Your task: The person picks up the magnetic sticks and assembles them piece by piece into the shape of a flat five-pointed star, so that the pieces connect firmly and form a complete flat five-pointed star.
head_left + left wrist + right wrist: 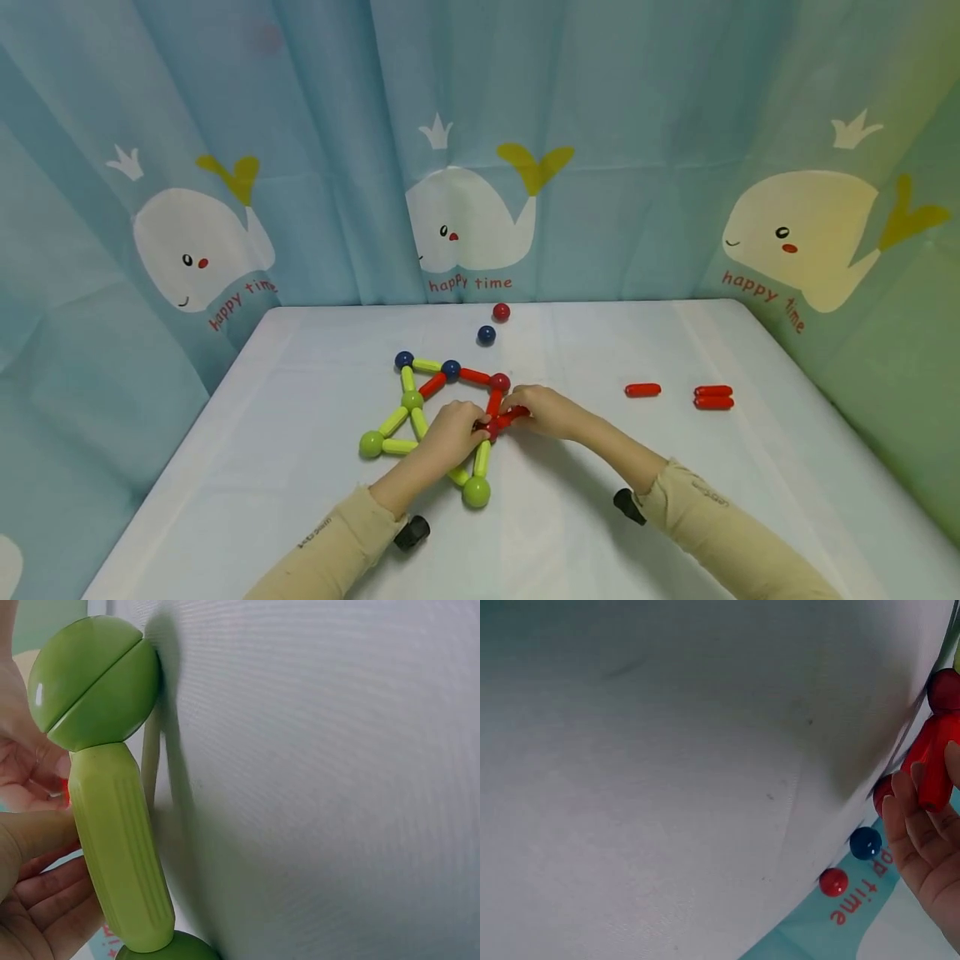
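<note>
A flat frame of rods and balls lies mid-table, joining lime rods, green balls, blue balls and red rods. At its right side my left hand pinches a red ball between thumb and fingers. My right hand grips a red rod, whose one end meets that ball. Another red rod runs from this ball up to a second red ball. In the left wrist view a green ball and lime rod partly cover the left fingers.
Beyond the frame sit a loose blue ball and a loose red ball. To the right lie a single red rod and two more red rods side by side. A whale-print curtain hangs behind the white table.
</note>
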Demonstrator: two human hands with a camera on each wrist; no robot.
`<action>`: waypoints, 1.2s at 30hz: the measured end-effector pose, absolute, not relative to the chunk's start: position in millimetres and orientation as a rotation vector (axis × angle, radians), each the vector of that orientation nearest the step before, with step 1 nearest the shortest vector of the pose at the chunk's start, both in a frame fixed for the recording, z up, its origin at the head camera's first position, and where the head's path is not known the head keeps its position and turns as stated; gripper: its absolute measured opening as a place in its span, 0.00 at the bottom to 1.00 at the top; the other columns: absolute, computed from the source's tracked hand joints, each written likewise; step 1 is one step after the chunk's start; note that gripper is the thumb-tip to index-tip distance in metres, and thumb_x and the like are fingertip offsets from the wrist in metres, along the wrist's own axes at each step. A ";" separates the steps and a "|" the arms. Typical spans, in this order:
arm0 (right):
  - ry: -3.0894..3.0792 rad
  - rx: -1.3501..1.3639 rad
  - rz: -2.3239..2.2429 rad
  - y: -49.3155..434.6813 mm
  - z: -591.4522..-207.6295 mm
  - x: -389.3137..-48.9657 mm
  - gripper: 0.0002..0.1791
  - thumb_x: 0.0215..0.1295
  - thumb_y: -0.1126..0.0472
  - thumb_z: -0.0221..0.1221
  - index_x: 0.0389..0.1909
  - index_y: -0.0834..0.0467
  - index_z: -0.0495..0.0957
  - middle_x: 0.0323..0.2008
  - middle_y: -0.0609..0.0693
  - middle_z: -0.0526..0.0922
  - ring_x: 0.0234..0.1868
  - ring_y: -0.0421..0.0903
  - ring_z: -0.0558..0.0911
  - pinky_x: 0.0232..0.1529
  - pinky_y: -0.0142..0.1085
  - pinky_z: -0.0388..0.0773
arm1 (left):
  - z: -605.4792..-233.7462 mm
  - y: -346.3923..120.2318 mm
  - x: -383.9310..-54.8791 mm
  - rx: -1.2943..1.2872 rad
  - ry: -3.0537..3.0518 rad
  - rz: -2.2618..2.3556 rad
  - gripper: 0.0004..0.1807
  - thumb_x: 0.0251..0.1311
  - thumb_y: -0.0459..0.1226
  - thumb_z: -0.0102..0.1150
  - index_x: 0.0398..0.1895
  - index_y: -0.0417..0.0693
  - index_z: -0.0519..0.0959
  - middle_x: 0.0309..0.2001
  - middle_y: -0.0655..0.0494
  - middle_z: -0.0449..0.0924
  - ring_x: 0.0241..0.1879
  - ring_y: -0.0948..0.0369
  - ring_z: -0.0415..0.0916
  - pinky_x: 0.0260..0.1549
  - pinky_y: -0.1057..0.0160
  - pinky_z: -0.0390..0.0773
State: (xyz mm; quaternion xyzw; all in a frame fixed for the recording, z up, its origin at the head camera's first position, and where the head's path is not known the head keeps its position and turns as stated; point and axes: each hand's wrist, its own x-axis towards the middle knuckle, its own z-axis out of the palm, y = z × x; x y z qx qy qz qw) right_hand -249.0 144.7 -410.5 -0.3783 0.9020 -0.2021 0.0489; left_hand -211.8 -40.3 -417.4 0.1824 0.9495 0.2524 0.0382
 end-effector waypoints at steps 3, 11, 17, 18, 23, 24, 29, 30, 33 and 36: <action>2.738 -1.182 -0.611 146.0 -410.5 -247.5 0.10 0.55 0.72 0.63 0.40 0.63 0.82 0.36 0.53 0.83 0.37 0.44 0.79 0.44 0.34 0.80 | -417.4 -39.3 -211.0 0.540 2.908 0.775 0.14 0.55 0.35 0.63 0.45 0.40 0.82 0.42 0.50 0.84 0.43 0.56 0.80 0.45 0.61 0.79; 2.719 -1.182 -0.617 147.5 -414.8 -245.9 0.08 0.55 0.71 0.63 0.38 0.63 0.82 0.35 0.52 0.85 0.36 0.44 0.81 0.44 0.36 0.80 | -418.3 -39.0 -211.9 0.548 2.922 0.743 0.14 0.55 0.35 0.64 0.44 0.41 0.82 0.42 0.50 0.85 0.45 0.56 0.80 0.46 0.60 0.79; 2.706 -1.124 -0.633 149.6 -417.9 -242.6 0.10 0.56 0.70 0.62 0.40 0.63 0.81 0.36 0.53 0.85 0.37 0.45 0.80 0.45 0.37 0.80 | -418.3 -39.5 -212.1 0.548 2.920 0.740 0.13 0.55 0.36 0.64 0.44 0.41 0.83 0.41 0.51 0.85 0.43 0.57 0.80 0.45 0.61 0.79; 2.709 -1.118 -0.626 150.7 -418.0 -242.8 0.10 0.57 0.71 0.62 0.41 0.63 0.80 0.36 0.53 0.84 0.37 0.45 0.80 0.44 0.37 0.80 | -417.9 -39.6 -212.0 0.548 2.920 0.740 0.13 0.55 0.36 0.64 0.44 0.41 0.83 0.41 0.51 0.85 0.42 0.57 0.80 0.45 0.61 0.79; 2.712 -1.059 -0.594 164.0 -416.4 -244.6 0.11 0.57 0.71 0.61 0.43 0.63 0.80 0.37 0.52 0.83 0.37 0.44 0.79 0.42 0.36 0.80 | -417.4 -40.1 -211.3 0.535 2.918 0.752 0.13 0.55 0.35 0.64 0.44 0.41 0.83 0.42 0.51 0.84 0.43 0.57 0.79 0.45 0.61 0.78; 2.712 -1.049 -0.596 168.8 -415.5 -244.8 0.11 0.58 0.71 0.61 0.43 0.63 0.79 0.37 0.53 0.83 0.37 0.44 0.79 0.42 0.36 0.80 | -417.3 -40.1 -211.1 0.533 2.918 0.753 0.13 0.55 0.35 0.63 0.44 0.42 0.83 0.42 0.51 0.84 0.43 0.57 0.79 0.45 0.61 0.78; 2.774 -1.043 -0.609 199.3 -412.3 -245.0 0.10 0.58 0.72 0.59 0.41 0.63 0.79 0.33 0.51 0.82 0.34 0.43 0.79 0.37 0.34 0.79 | -417.5 -41.0 -210.3 0.543 2.922 0.754 0.13 0.55 0.35 0.63 0.44 0.42 0.83 0.41 0.51 0.84 0.43 0.57 0.80 0.45 0.61 0.79; 2.798 -1.042 -0.619 206.0 -411.7 -245.0 0.09 0.58 0.72 0.59 0.41 0.64 0.79 0.33 0.51 0.82 0.34 0.43 0.78 0.37 0.34 0.78 | -417.7 -41.2 -210.2 0.547 2.925 0.750 0.13 0.55 0.35 0.63 0.44 0.42 0.83 0.41 0.51 0.84 0.43 0.57 0.80 0.45 0.61 0.79; 2.892 -1.038 -0.628 225.5 -409.7 -245.4 0.08 0.57 0.73 0.60 0.39 0.64 0.79 0.32 0.52 0.82 0.33 0.45 0.78 0.35 0.35 0.78 | -418.3 -41.4 -210.3 0.551 2.925 0.749 0.13 0.55 0.35 0.64 0.45 0.42 0.82 0.42 0.51 0.84 0.43 0.57 0.80 0.45 0.62 0.79; 3.003 -1.011 -0.610 242.2 -408.2 -246.4 0.08 0.55 0.73 0.61 0.37 0.64 0.79 0.32 0.53 0.82 0.34 0.48 0.79 0.36 0.40 0.78 | -418.4 -41.0 -210.9 0.551 2.920 0.756 0.14 0.55 0.35 0.64 0.45 0.42 0.82 0.42 0.51 0.84 0.43 0.57 0.80 0.45 0.62 0.79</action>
